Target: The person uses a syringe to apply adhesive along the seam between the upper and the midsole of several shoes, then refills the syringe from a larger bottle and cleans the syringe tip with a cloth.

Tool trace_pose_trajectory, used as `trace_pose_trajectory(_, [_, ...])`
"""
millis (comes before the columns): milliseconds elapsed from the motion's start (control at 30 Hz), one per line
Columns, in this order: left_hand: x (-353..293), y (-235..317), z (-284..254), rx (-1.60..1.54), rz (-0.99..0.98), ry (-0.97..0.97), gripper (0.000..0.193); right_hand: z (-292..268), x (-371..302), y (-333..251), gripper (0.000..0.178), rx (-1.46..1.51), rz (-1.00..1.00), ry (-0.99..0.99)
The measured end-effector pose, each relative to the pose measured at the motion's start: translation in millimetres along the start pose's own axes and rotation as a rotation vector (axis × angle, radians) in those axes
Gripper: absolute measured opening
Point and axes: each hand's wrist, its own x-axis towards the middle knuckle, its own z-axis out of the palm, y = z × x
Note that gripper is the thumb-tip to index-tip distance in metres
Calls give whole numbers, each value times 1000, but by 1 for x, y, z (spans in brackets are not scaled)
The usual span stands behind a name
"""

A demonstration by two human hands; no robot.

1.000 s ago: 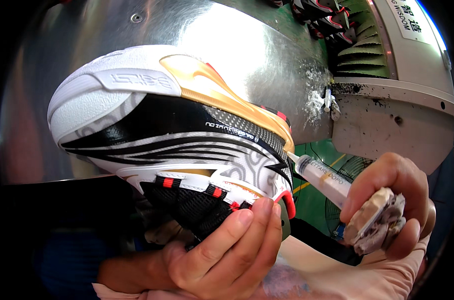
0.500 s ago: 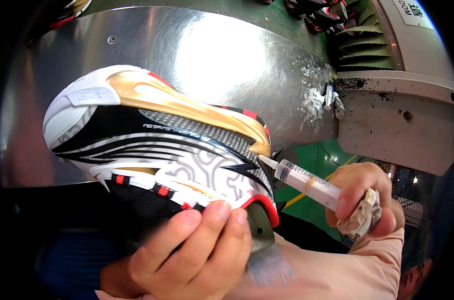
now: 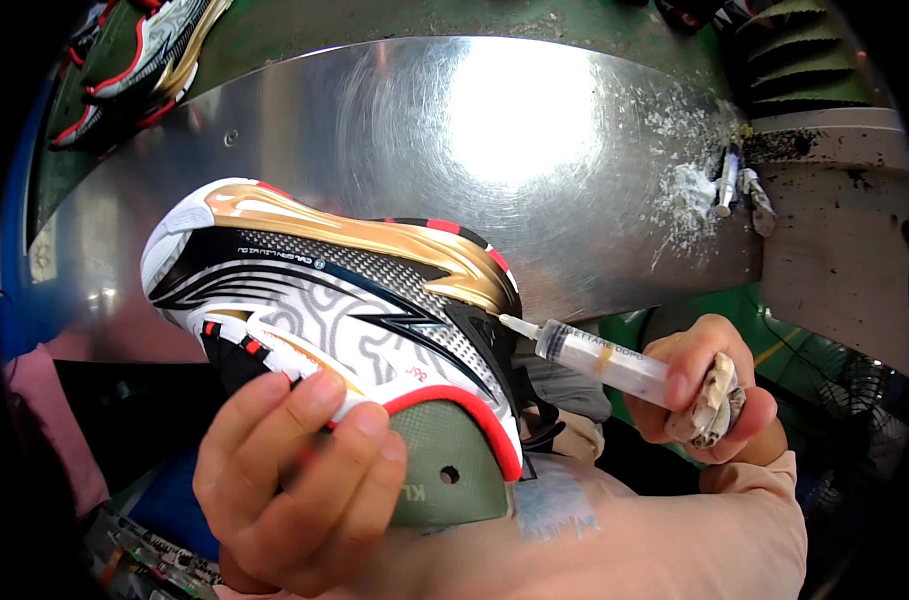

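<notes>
A white, black and gold sneaker [image 3: 324, 310] with red trim lies on its side in the air, sole edge up, toe to the left. A green shoe last [image 3: 449, 500] fills its collar. My left hand [image 3: 299, 480] is closed on the sneaker at the laces; its thumb is hidden. In my right hand [image 3: 704, 370] is a clear plastic syringe [image 3: 604, 365], its nozzle at the heel where the gold midsole meets the upper; whether it touches, I cannot tell. A crumpled pale wad [image 3: 712, 410] sits at the syringe's rear, against my fingers.
Behind the sneaker runs a shiny metal ledge [image 3: 304, 120], marked with white residue [image 3: 689, 190]. Another small syringe [image 3: 727, 185] lies at its right end. Several similar sneakers [image 3: 149, 75] rest on the green surface at far left. Grey machine housing [image 3: 844, 200] stands at right.
The view has shifted, showing more sneakers at upper left. My left fingers have moved along the laces toward the toe. The syringe nozzle remains near the heel.
</notes>
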Motion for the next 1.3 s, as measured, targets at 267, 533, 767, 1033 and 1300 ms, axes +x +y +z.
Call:
trace_pose_trajectory(267, [29,-37,-12,21,-32,-90,26,25,4,36,75,217,-43,98])
trace_pose_trajectory(533, [74,-61,-45,130,55,-454,67,49,20,50,69,336,-132,132])
trace_pose_trajectory(767, [71,-58,-26,-26,-266,-193,56,50,30,61,65,263,-308,111])
trace_pose_trajectory(1033, [69,-46,-22,-59,-545,-167,47,59,29,66,62,199,-366,170])
trace_pose_trajectory(1300, [69,-33,-11,-125,-672,-60,39,73,25,59,61,144,-276,297])
